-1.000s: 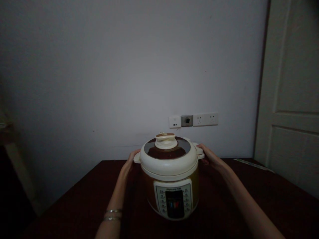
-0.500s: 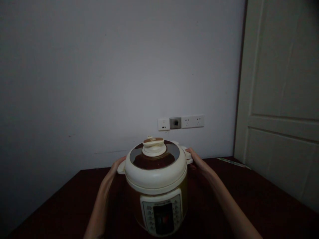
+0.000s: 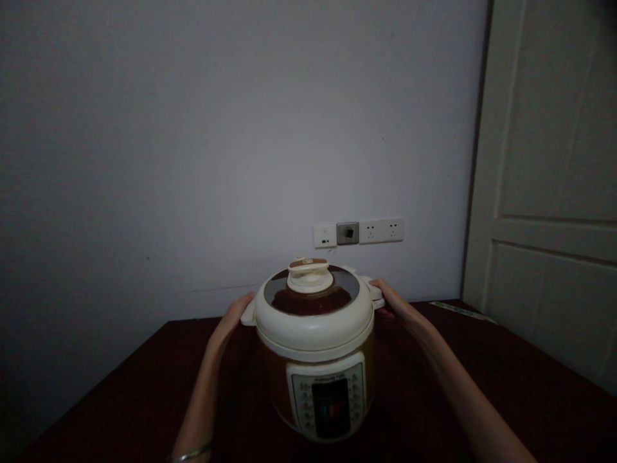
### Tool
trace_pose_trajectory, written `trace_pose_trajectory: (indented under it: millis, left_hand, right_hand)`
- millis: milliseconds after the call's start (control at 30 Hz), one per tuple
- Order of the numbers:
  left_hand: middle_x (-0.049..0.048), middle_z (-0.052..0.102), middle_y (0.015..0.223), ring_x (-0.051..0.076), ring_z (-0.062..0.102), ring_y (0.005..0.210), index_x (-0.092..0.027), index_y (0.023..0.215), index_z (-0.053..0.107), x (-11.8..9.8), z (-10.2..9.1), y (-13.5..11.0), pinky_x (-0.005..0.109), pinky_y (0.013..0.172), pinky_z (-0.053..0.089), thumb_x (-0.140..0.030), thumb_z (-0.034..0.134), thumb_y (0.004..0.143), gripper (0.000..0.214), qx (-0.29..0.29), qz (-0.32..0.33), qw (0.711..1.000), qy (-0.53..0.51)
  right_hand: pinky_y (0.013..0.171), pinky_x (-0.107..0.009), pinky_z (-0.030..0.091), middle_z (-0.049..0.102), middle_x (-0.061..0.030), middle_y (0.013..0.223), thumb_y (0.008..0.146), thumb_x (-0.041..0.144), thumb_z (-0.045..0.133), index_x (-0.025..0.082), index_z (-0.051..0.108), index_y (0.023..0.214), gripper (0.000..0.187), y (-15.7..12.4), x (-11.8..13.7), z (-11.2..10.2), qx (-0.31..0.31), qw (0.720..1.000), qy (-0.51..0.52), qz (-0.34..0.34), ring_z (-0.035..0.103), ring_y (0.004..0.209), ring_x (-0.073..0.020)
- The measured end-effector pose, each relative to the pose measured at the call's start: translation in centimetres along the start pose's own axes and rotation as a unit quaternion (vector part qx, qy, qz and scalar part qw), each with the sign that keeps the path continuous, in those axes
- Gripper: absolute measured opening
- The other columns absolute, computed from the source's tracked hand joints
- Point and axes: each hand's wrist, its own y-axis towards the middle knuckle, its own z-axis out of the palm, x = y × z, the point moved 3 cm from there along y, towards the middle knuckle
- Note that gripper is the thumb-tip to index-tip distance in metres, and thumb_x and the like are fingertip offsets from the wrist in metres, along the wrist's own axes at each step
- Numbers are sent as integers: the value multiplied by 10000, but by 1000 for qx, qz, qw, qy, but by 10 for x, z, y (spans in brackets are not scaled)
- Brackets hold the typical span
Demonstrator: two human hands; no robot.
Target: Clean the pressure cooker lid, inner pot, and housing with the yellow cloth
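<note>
An electric pressure cooker (image 3: 315, 333) with a white rim, a brown body and a closed lid is in front of me, its control panel (image 3: 330, 400) facing my side. On top of the lid sits a white and brown knob (image 3: 309, 275). My left hand (image 3: 236, 314) is closed at the cooker's left side handle (image 3: 249, 314), its fingertips partly hidden behind it. At the opposite side my right hand (image 3: 389, 301) grips the right side handle (image 3: 376, 297), thumb on top and fingers underneath. Whether the cooker's base touches the table is too dark to tell.
The dark red table (image 3: 424, 386) reaches back to a pale wall (image 3: 241, 161). Wall sockets (image 3: 380, 231) are mounted behind the cooker. A thin patterned strip (image 3: 463, 312) lies at the table's back right, close to a white panelled door (image 3: 554, 193).
The cooker and both hands appear slightly farther right and higher in the picture. The wall sockets and door have also shifted right, so my head has turned a little. Both hands keep their hold.
</note>
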Motion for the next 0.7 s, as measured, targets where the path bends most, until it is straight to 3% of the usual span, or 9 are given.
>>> trace_pose_trajectory:
  millis: [100,133,233,300,367,400,500,567,700]
  left_hand:
    - [82,661,733,260,616,769,-196,802,586,-36,-33,-15,347,671,429,-484,368,828,363,-181,20,962,205]
    - [83,668,782,244,617,777,-201,844,582,-54,-38,-20,331,669,428,-484,322,855,385,-200,45,952,226]
    - [73,678,836,208,614,765,-200,841,596,-120,-25,-29,293,651,420,-502,307,879,419,-169,151,934,276]
    - [84,682,867,203,612,771,-185,847,614,-157,6,-28,293,656,421,-491,298,893,442,-109,223,916,316]
    - [121,677,934,222,612,852,-164,886,632,-180,45,-23,313,701,431,-495,278,902,485,-41,293,883,364]
    - [141,670,978,239,611,894,-156,919,636,-186,64,-21,330,720,436,-511,267,902,512,-2,317,866,387]
    - [184,671,983,297,632,880,-128,976,628,-182,106,-14,381,692,458,-586,254,872,601,94,305,836,447]
    - [197,673,982,316,636,884,-111,1036,601,-175,117,-13,398,690,468,-588,278,858,603,95,300,827,466]
    - [179,668,1001,301,626,930,-118,1061,575,-171,118,-15,390,712,476,-454,287,873,481,51,318,816,480]
  right_hand:
    - [256,-161,155,291,40,281,819,526,243,190,374,377,571,0,-1,0,11,1000,10,20,204,222,-34]
    - [256,-161,151,281,41,278,822,527,237,191,365,371,576,0,-1,0,18,999,17,27,198,220,-34]
    - [258,-158,142,251,45,269,826,528,230,197,330,360,580,-1,-1,0,36,997,31,54,191,217,-34]
    - [256,-155,135,233,46,260,822,541,235,203,308,358,579,-2,0,1,36,997,32,67,186,215,-35]
    - [251,-154,126,231,49,258,812,562,251,208,304,369,570,-3,1,1,32,997,34,62,181,221,-37]
    - [249,-155,125,235,50,261,808,571,255,209,305,374,567,-4,2,1,30,997,36,58,179,225,-38]
    - [250,-155,136,245,49,277,819,560,237,208,302,372,573,-4,1,2,24,997,36,58,176,232,-34]
    - [250,-158,139,239,50,278,831,540,217,207,308,368,578,-3,-1,2,19,997,40,65,167,232,-33]
    - [245,-167,146,232,47,268,821,560,225,208,310,353,592,-1,-2,2,8,996,48,72,179,220,-38]
